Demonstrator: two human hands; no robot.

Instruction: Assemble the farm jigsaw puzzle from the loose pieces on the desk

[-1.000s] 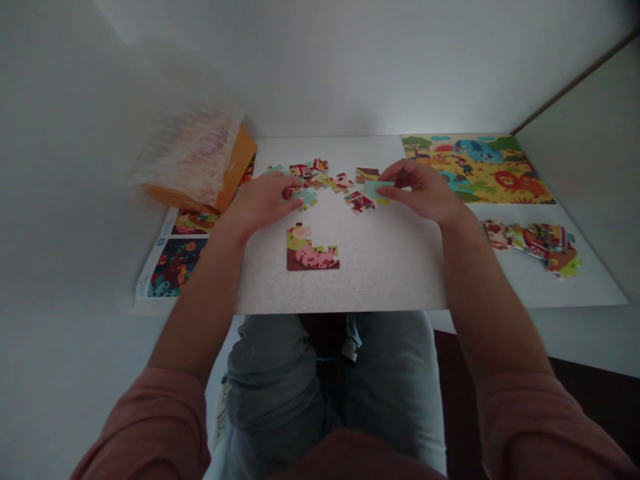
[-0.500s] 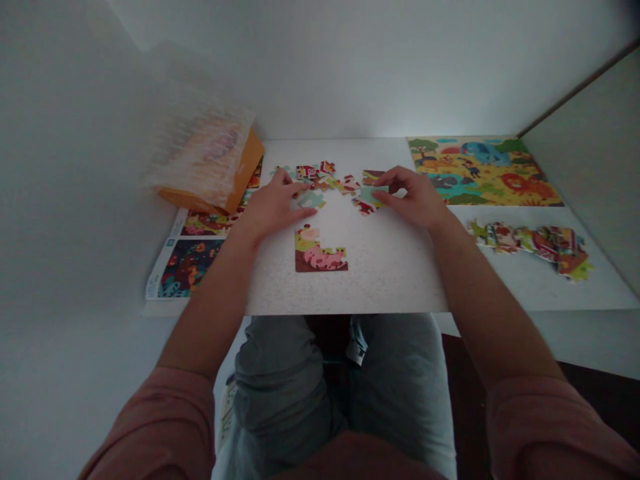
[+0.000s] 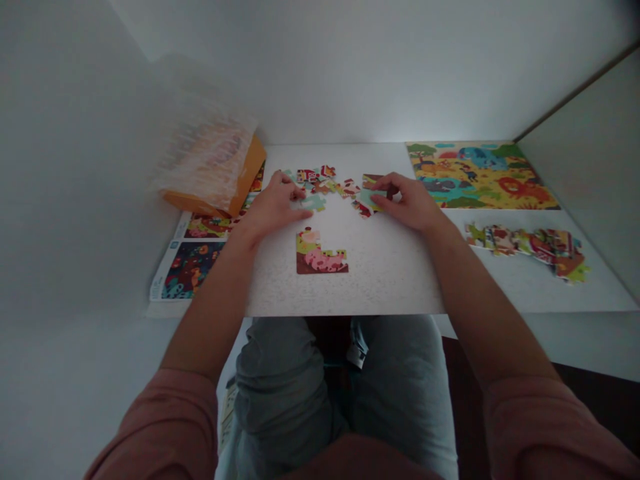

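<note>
My right hand [image 3: 404, 200] pinches a pale green puzzle piece [image 3: 369, 197] between thumb and fingers, just over other pieces at the middle of the table. Across from it, my left hand [image 3: 277, 203] rests beside a pale blue-green puzzle piece [image 3: 314, 202], thumb and fingers apart. Between the hands and a little behind them lie loose puzzle pieces [image 3: 327, 187] with red and green print. Nearer to me sits a joined corner of the puzzle [image 3: 323, 261], showing a pink pig on brown and green.
At the left, an orange box [image 3: 250, 170] in bubble wrap lies on printed picture sheets [image 3: 193, 267]. A finished animal puzzle [image 3: 485, 175] is at the back right. Overlapping puzzle pieces [image 3: 530, 248] lie in a row on the right. A wall stands behind the white table [image 3: 390, 280].
My left fingers have drawn back slightly from the loose pieces and curled in. My right hand, with the pale green piece, has shifted a little left. The camera view has tilted slightly.
</note>
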